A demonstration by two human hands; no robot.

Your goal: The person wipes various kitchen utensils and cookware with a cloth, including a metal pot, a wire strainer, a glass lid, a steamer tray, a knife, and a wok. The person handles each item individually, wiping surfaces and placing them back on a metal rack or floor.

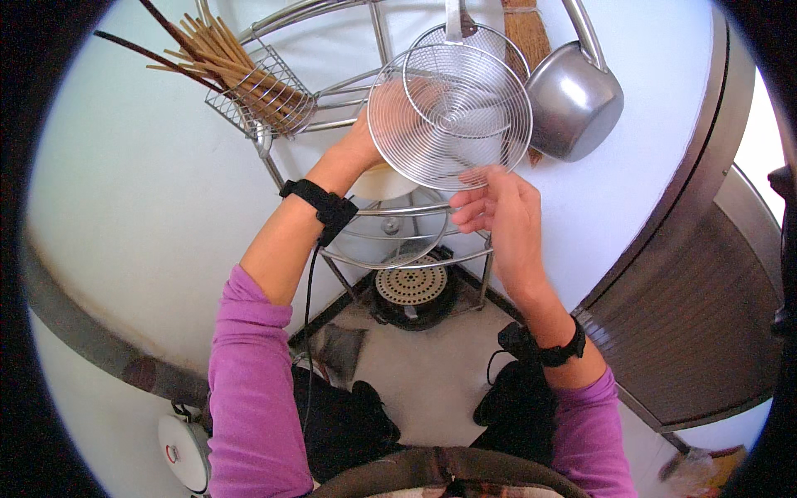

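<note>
I see the round silver wire skimmer (449,122) up by the white wall (664,108) | left hand (397,112) behind it, grip I can't tell | right hand (504,206) half open at its bottom rim, nothing clearly held | looks light, stiff, maybe slippery; I'd hold the rim

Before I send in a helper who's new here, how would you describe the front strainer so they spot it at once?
Find the metal rack in the corner. In front of its upper right, the strainer has its lower rim at the right hand. It is round, with concentric wire rings, unlike the mesh sieve behind it or the solid pot.
</note>
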